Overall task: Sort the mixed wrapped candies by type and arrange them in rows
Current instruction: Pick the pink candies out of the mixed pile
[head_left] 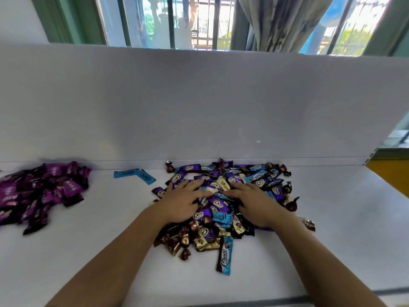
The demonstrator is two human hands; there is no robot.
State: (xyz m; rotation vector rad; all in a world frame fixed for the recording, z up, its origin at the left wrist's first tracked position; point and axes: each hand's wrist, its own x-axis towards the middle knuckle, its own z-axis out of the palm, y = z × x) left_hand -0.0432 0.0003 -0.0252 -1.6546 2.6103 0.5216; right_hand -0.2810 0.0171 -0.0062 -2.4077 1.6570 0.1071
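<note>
Two bare hands lie flat on a heap of mixed candies (221,220) on a white table (88,251).

The left hand (181,200) and the right hand (256,202) are palm down, fingers spread and nearly straight, gripping nothing; their tips touch wrappers near the heap's middle. Blue, purple, gold, cream and brown wrappers lie jumbled under and between the fingers and reach beyond them to an upright white panel (199,103). Well apart, left of the left fingers, lies a purple pile (42,191). Between it and those fingers lie two light blue candies (132,175), ends meeting. Nearer the person than the fingers, a long blue candy (225,255) sticks out. Above the panel are a barred window (188,21) and a grey curtain (276,21).
</note>
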